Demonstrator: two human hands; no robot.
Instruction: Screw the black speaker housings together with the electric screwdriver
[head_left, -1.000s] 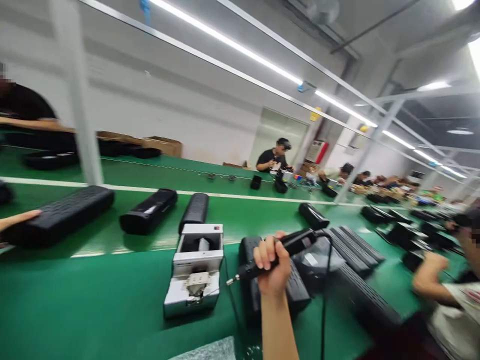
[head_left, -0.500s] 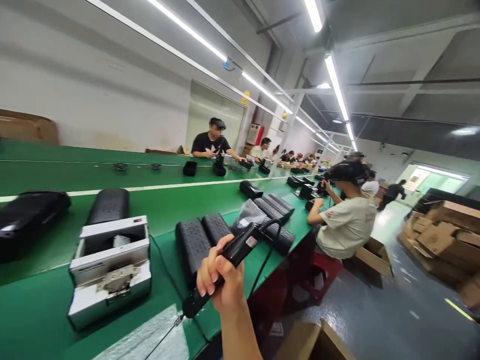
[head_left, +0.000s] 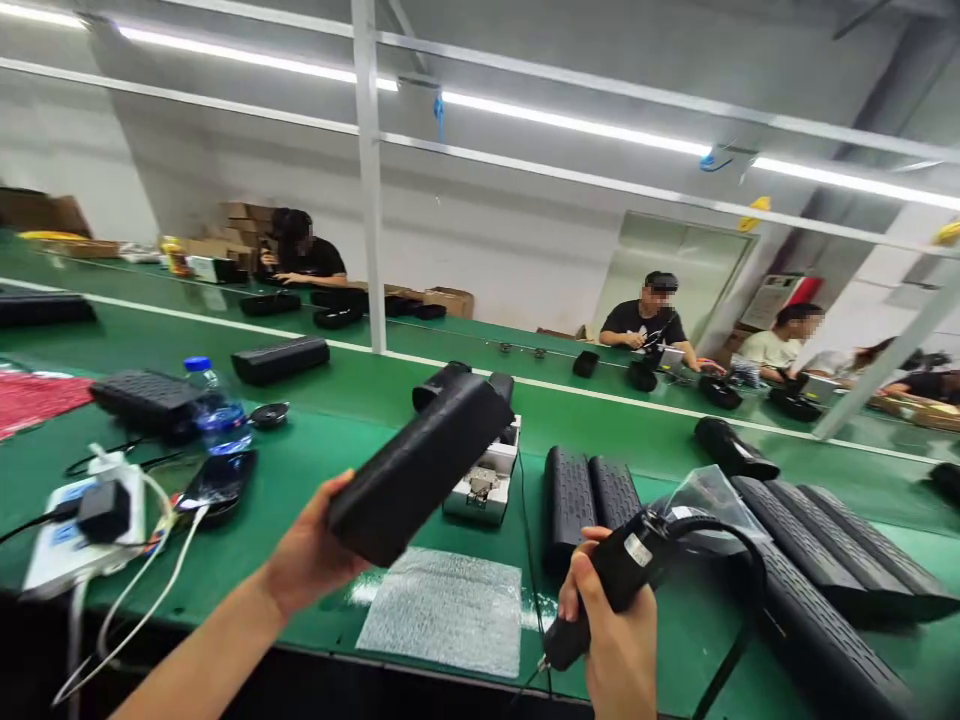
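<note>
My left hand grips the near end of a long black speaker housing, held tilted up above the green table. My right hand is wrapped round a black corded electric screwdriver, its tip pointing down and left near the table's front edge. A sheet of bubble wrap lies flat on the table between my hands. Behind it stands a small white and grey box-shaped device.
Several black speaker housings lie at the right and two at centre. At left sit a power strip with plugs, a water bottle and a phone. Other people work along the far side. A white post rises mid-table.
The view swung right, then back left. My left hand has come into view holding a black speaker housing. My right hand still holds the screwdriver, now lower right.
</note>
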